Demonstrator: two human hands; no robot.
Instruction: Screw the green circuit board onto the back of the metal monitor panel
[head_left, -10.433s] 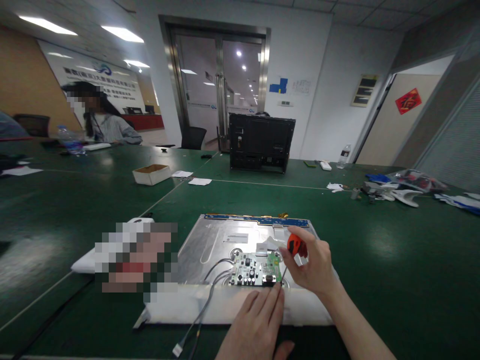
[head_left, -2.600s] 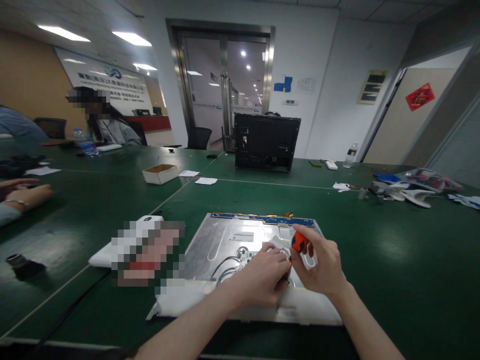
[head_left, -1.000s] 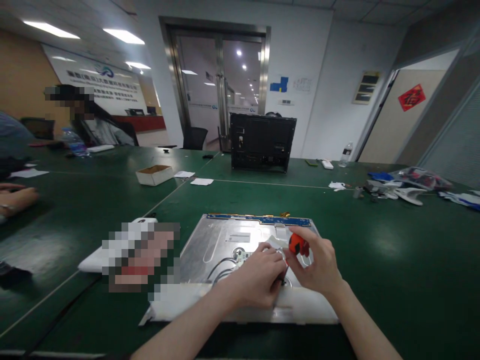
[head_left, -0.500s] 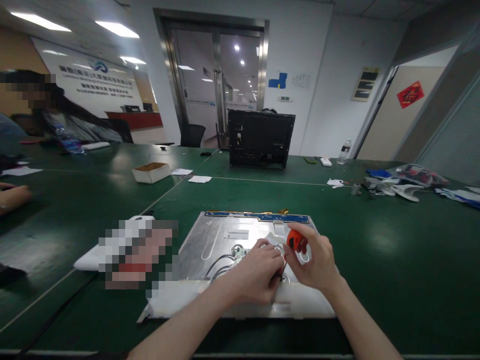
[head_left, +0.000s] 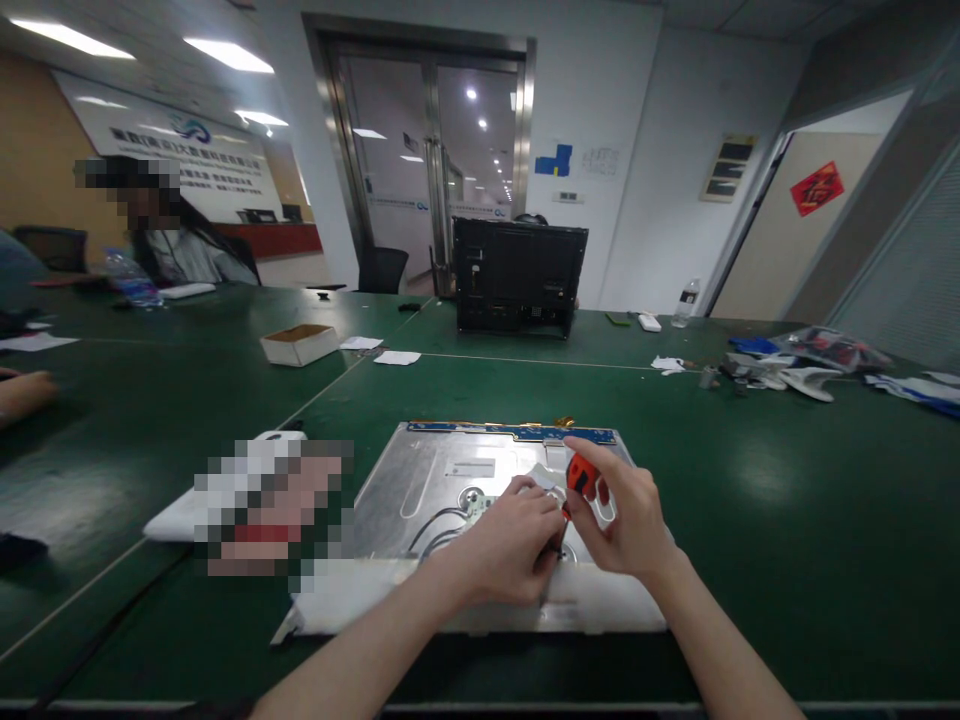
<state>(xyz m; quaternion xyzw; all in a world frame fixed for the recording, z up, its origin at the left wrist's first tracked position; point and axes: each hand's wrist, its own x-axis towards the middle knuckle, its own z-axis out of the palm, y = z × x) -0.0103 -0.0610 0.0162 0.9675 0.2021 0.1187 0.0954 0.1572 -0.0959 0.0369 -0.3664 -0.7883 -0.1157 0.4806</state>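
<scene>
Screwdriver (head_left: 579, 476), orange handle, gripped in right hand (head_left: 626, 520), tip down at the small board (head_left: 484, 503) on the metal panel (head_left: 420, 480). Left hand (head_left: 510, 545) curled shut over the board; what it pinches is hidden. Panel lies flat on green table (head_left: 750, 500); box (head_left: 298, 344) well apart.

I am sitting in an office turned electronics bench. Broad green tables (head_left: 787, 500) run wall to wall under panel ceiling lights (head_left: 225, 55). Far ahead stand glass double doors (head_left: 431, 160) onto a lit corridor, and at far left a company sign (head_left: 180, 150) hangs above a reception counter (head_left: 274, 238). A black monitor casing (head_left: 519, 276) stands across the table, with loose parts (head_left: 780, 375) scattered at right.
</scene>
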